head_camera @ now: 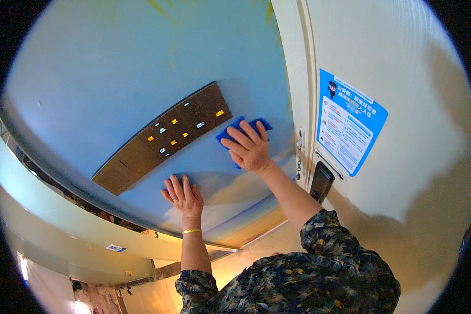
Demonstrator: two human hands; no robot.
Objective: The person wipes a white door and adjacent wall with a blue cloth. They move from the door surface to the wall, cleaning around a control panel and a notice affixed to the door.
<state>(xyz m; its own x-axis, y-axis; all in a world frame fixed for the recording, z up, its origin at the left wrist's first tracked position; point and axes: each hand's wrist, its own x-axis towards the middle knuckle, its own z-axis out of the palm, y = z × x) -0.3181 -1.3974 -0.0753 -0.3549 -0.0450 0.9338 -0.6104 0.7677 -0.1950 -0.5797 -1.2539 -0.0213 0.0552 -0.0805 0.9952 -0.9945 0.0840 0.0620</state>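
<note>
My right hand [250,149] presses a blue cloth [263,125] with spread fingers against a wall panel [235,59] painted with sky, cloud and beach. The cloth is bunched under the palm and shows past the fingertips. Lower and to the left, my left hand [183,196] rests on the same panel with its fingers a little apart and nothing in it. Above both hands is a dark brown control panel [141,159] with several small lit white and orange symbols; its right end lies close to the cloth.
To the right stands a white door [408,98] with a blue printed notice [367,106], a dark door handle [322,181] and a door chain [298,163]. A curved pale ledge [74,204] runs along the left, below the painted panel's edge.
</note>
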